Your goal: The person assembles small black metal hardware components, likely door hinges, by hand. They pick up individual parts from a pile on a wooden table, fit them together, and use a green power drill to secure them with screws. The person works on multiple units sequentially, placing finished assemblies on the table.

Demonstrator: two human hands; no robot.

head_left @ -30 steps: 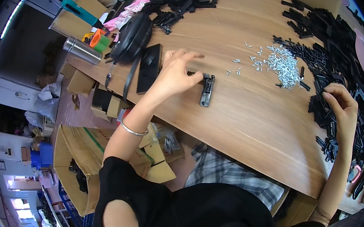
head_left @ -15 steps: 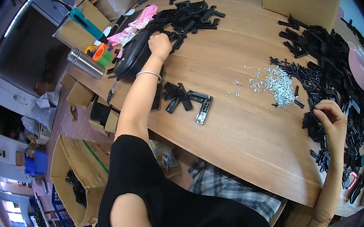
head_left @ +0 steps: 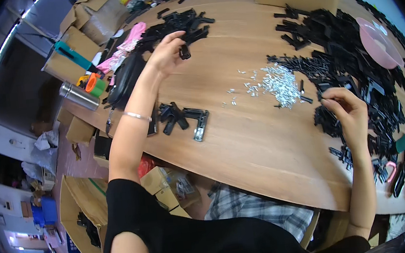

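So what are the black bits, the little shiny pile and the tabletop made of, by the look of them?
The black pieces look like moulded plastic: matt, uniform black, with crisp identical shapes. The one in the left hand looks the same. The small silver pile is probably metal, perhaps screws or pins: bright, glinting specks, too small to tell for sure. The table looks like wood or wood-look laminate: warm brown, grain lines, smooth satin surface.

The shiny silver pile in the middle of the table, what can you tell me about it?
The silver pile is a loose heap of many tiny bright metal pieces, too small to tell their exact shape. It lies flat on the wooden table, thickest at its right end, with stray bits scattered off to the left. Black plastic parts border its right side. Neither hand touches it; the right hand is nearest.
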